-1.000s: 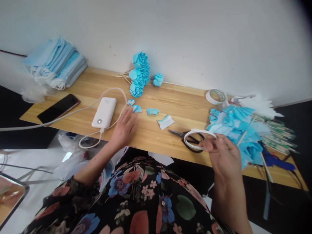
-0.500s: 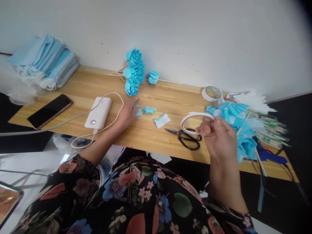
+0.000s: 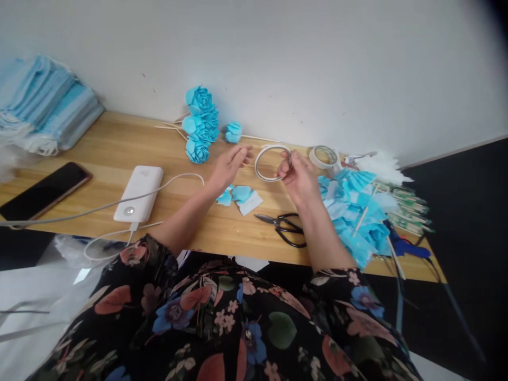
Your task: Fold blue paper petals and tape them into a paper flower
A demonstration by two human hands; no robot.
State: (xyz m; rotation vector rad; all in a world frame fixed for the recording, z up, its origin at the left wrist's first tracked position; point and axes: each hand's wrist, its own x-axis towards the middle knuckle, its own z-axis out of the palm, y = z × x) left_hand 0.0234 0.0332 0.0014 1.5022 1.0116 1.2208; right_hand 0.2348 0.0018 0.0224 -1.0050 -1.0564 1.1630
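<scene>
In my right hand (image 3: 300,180) is a thin roll of white tape (image 3: 260,162), pinched by its right side and raised over the table. My left hand (image 3: 231,166) reaches toward the roll's left side, fingers stretched out and slightly blurred, with a small gap to the tape. I see nothing in it. Below the hands lie torn light-blue pieces (image 3: 241,193) and a whitish scrap (image 3: 250,203). Black-handled scissors (image 3: 283,225) rest on the table, partly behind my right forearm. A blue flower head (image 3: 233,132) on a thin stick lies behind my left hand.
Several blue flowers (image 3: 200,124) on sticks lie near the wall. Face masks (image 3: 47,106) are stacked left, above a phone (image 3: 45,193) and a cabled power bank (image 3: 139,193). On the right are another tape roll (image 3: 317,159), crumpled blue material (image 3: 357,211) and a blue-handled tool (image 3: 410,248).
My right hand has carried the tape roll left and away from me. My left hand has lifted off the blue pieces and moved right, toward the roll. The view has shifted slightly.
</scene>
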